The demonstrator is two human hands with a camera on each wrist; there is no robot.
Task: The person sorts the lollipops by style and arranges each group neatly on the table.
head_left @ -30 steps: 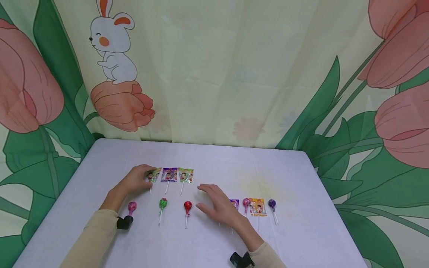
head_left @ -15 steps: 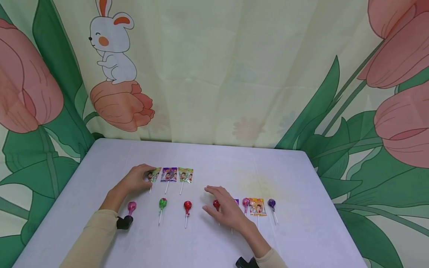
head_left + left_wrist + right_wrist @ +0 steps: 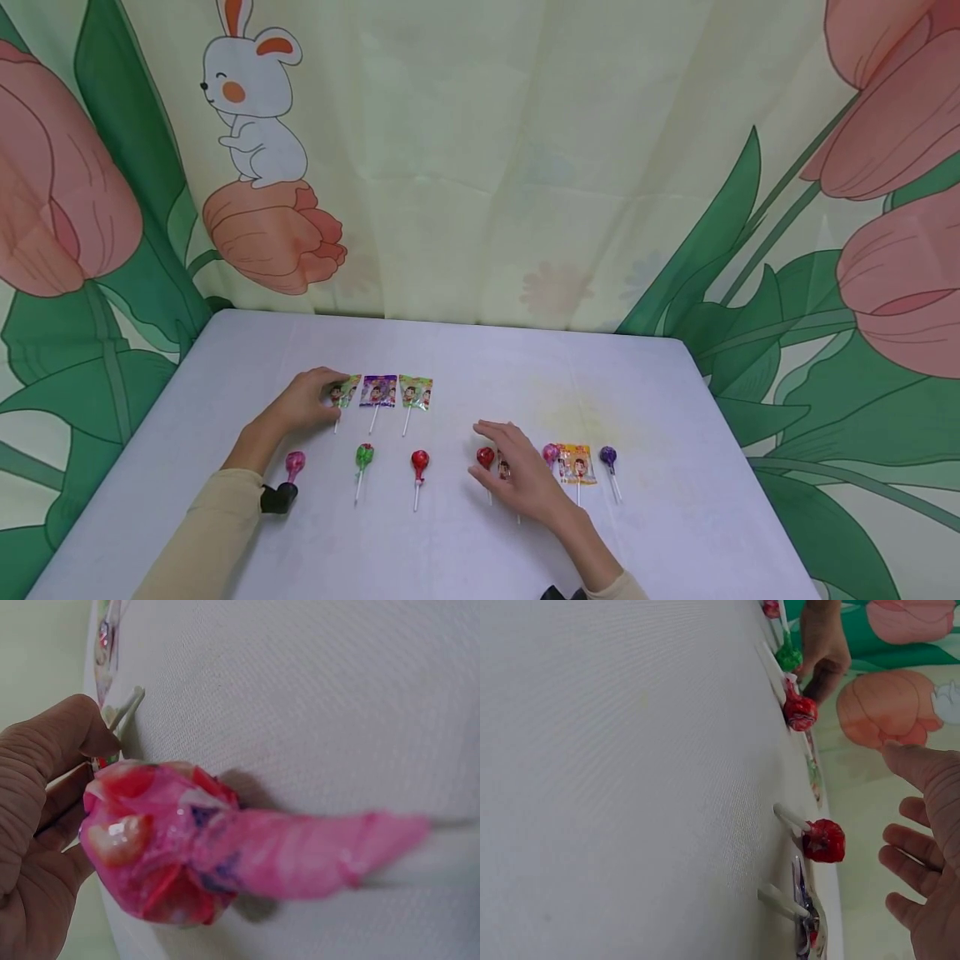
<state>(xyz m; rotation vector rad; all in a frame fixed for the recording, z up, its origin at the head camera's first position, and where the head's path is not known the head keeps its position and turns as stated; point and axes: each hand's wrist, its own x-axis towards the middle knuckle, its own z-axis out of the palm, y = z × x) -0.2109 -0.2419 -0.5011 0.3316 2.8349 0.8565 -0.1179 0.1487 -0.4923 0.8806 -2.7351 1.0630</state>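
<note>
My left hand [image 3: 303, 398] holds the left edge of a flat green-wrapped lollipop [image 3: 346, 391], thumb low and fingers over the top. The left wrist view shows that thumb [image 3: 79, 724] beside the white stick, while a pink ball lollipop [image 3: 161, 840] fills the foreground. My right hand [image 3: 522, 475], fingers spread and holding nothing, hovers over a lollipop in a flat wrapper [image 3: 503, 469], mostly hidden beneath it. Between thumb and forefinger in the head view shows a red ball lollipop [image 3: 485, 457]. The right wrist view has that red lollipop [image 3: 825, 840] left of the loose fingers.
Beside the left hand lie a purple packet lollipop [image 3: 378, 391] and another green one [image 3: 416, 392]. Nearer are green [image 3: 364, 455] and red [image 3: 420, 461] ball lollipops. Pink [image 3: 551, 453], orange-wrapped [image 3: 576, 463] and purple [image 3: 608, 456] lollipops lie right on the white table [image 3: 675, 533].
My right hand has moved to the right, uncovering the red ball lollipop and covering more of the flat-wrapped one beside it. The left hand has stayed in place.
</note>
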